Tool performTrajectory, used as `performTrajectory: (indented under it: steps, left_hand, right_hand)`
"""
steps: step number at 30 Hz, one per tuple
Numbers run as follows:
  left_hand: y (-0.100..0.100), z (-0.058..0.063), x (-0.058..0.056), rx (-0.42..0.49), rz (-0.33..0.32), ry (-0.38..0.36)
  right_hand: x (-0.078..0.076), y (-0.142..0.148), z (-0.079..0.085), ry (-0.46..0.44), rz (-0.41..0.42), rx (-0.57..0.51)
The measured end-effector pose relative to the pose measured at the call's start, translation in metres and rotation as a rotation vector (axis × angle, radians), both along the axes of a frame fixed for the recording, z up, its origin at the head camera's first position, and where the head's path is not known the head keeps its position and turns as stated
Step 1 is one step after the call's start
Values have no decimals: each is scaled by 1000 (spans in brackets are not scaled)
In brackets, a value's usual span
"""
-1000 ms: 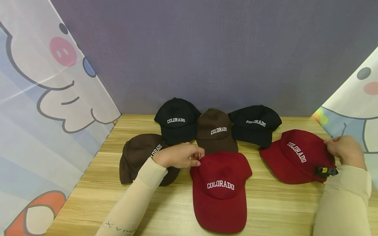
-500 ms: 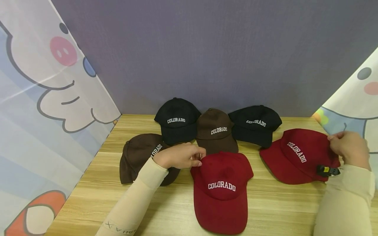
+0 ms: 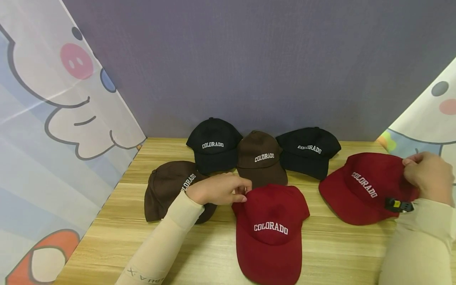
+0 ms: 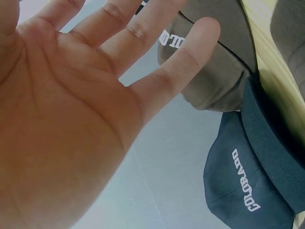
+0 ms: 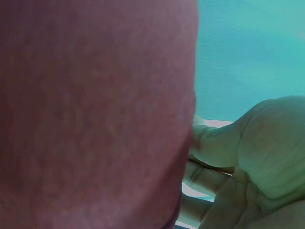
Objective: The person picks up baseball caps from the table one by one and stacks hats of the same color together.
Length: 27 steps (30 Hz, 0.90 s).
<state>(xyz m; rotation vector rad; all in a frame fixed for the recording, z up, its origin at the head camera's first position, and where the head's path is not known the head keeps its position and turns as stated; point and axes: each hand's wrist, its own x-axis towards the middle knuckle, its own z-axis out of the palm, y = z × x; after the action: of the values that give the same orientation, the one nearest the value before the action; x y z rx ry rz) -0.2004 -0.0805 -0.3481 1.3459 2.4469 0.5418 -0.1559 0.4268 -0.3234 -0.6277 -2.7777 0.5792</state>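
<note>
While a broad grey wall [image 3: 228, 67] is seen beyond both hands, the wood-grained counter [image 3: 338, 253] is spread out below them. Just right of the left hand [image 3: 221, 188], the near red cap [image 3: 270, 209] is laid with its brim toward the person, and its rear left edge is pinched there between thumb and finger; in the left wrist view, the remaining fingers are held out loosely. Over by the right hand [image 3: 429, 174], the outer red cap [image 3: 367, 174] is gripped at its rear edge by thumb and bent fingers, its brim turned toward the left hand. Beyond the left hand, a black cap [image 3: 213, 134] is stood beside an upright brown cap [image 3: 256, 146], with another black cap [image 3: 310, 136] lined up farther right, between the hands. Beneath the left hand, a slumped brown cap [image 3: 164, 190] is partly covered. Just below the right hand, a small black device [image 3: 397, 205] is seen at the cuff.
</note>
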Motion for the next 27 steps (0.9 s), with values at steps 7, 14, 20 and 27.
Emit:
performTrajectory:
  steps: [7,14,20,27]
  left_hand:
    - [2,3,2,22,7,22]
    - [3,-2,-2,49,35,61]
    - [2,-7,-8,60,46,54]
    - [-1,-8,-10,47,57,0]
  right_hand:
    - [2,-5,9,35,-18,-17]
    - [2,-12,14,88,-35,-35]
    - [3,-20,19,155,-39,-29]
    - [2,-23,22,191,-33,-37]
